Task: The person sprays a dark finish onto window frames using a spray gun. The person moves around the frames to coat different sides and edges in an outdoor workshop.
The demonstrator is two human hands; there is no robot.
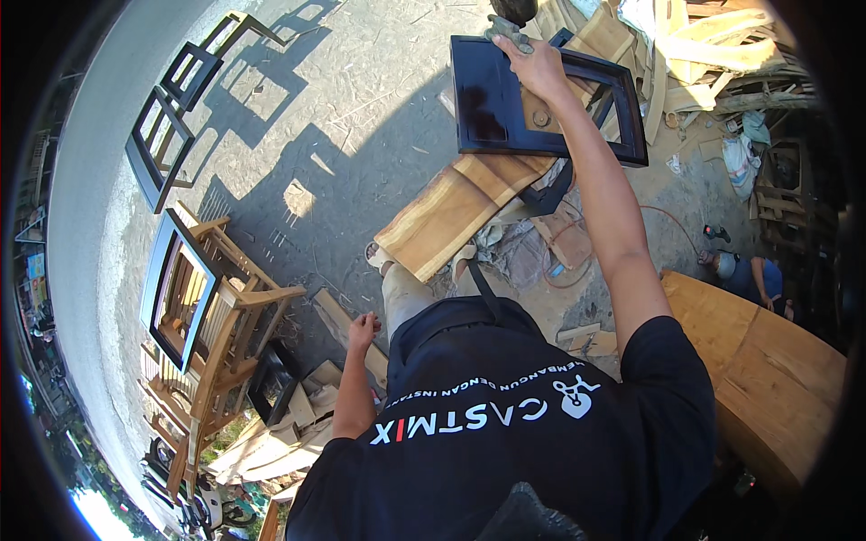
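My right hand (538, 70) reaches far out over a glossy black wooden frame (481, 99) and grips a crumpled grey rag (510, 34) at the frame's far edge. One side of this frame is a solid panel; the other has a rectangular opening. It lies above a brown wooden plank (460, 212) that slants toward my feet. At my left side hangs my left hand (363, 332), its fingers curled closed, apart from the frame. Whether anything small is inside them is hidden.
More black frames (161, 149) stand at the left, one leaning on a wooden bench (230, 338). Scrap wood (713, 59) is piled at the far right. A large wooden slab (749, 361) stands close on my right, with another person (753, 278) beyond it.
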